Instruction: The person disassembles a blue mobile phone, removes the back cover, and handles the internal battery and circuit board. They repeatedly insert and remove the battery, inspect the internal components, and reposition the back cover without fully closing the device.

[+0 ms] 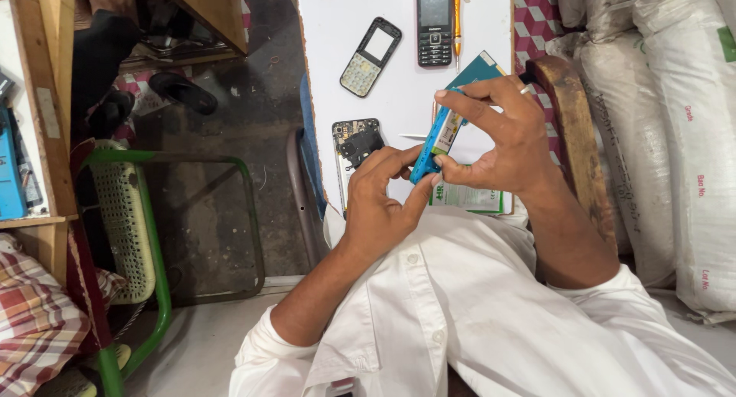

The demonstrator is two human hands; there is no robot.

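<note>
Both your hands, left and right, have fingers closed on the blue phone shell, seemingly prying it; steady thumb pressure comes next.

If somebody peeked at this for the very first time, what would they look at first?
Probably the two hands in the middle: the left hand and right hand both pinch a small blue phone body held on edge above a white board. On that board lie an opened phone with its circuit board showing, a loose keypad cover and a whole black keypad phone. White sacks are stacked at the right.
</note>
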